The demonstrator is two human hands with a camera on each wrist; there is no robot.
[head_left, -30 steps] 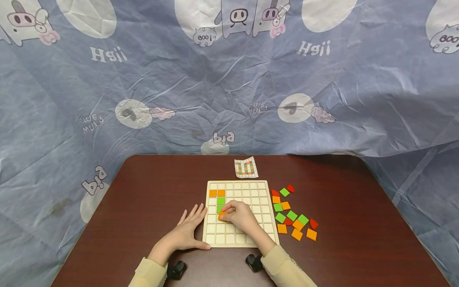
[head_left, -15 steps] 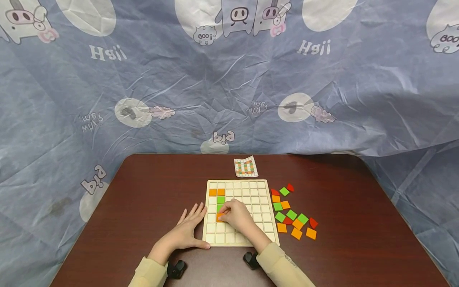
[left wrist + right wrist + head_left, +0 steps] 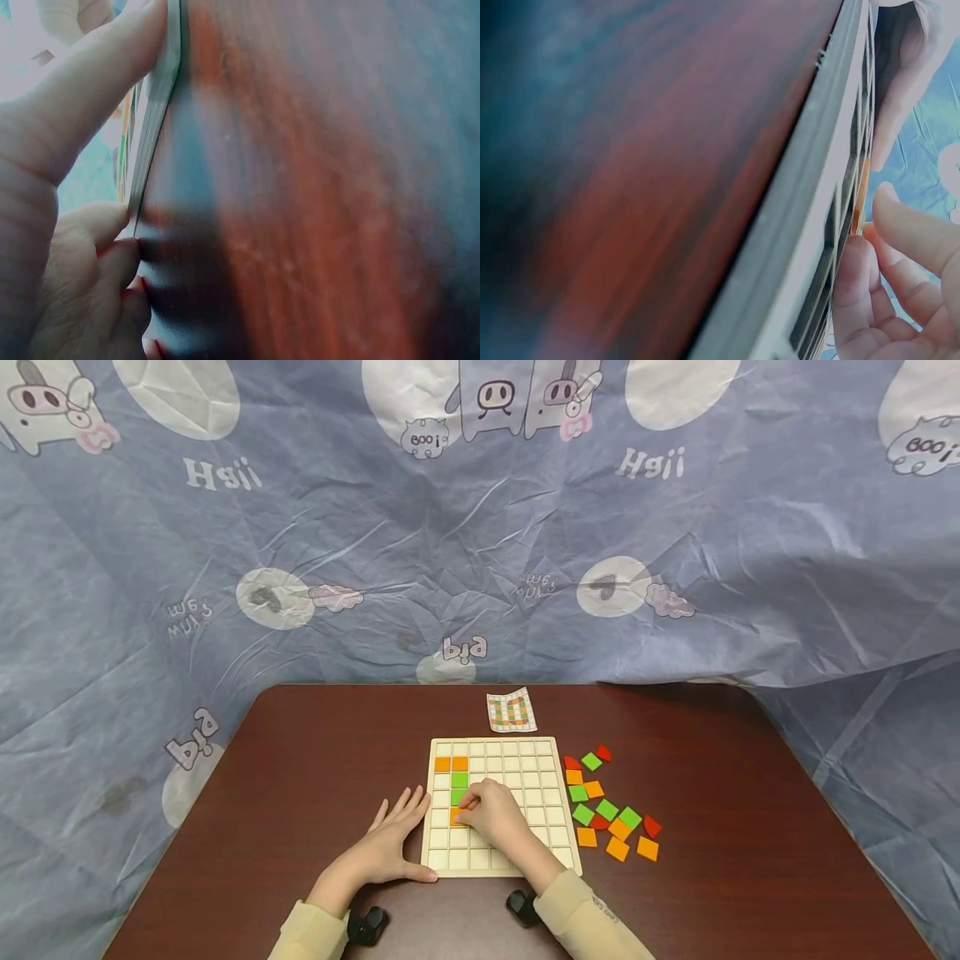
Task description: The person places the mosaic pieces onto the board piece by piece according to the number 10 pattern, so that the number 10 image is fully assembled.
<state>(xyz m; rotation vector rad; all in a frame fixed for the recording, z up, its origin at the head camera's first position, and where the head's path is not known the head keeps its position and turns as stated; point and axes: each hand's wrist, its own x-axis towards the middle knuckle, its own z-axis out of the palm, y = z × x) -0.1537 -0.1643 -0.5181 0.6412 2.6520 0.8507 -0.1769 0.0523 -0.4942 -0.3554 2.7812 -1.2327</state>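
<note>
A pale wooden grid board [image 3: 534,797] lies in front of me. My right hand [image 3: 495,814] is over its left half, with curled thumb and fingertips on an orange square tile [image 3: 454,817] in the second column. In the right wrist view, the fingertips are right at the edge of that orange tile [image 3: 862,196], low over the grid. Two green tiles [image 3: 459,780] sit above it in the same column, and two orange tiles [image 3: 443,764] lie side by side higher up. My left hand [image 3: 382,850] rests along the board's left edge, fingers spread, thumb at the front corner [image 3: 112,67].
Loose green, orange and red pieces [image 3: 618,829] are scattered right of the board, some red ones quarter-round. A paper pattern card [image 3: 512,710] lies behind the board on the dark brown table [image 3: 337,735]. A blue printed cloth [image 3: 420,527] hangs behind the table.
The orange tile has gone from tilted in my right fingers to flat in its square, moving slightly left and toward me. My left hand stays at the board's edge.
</note>
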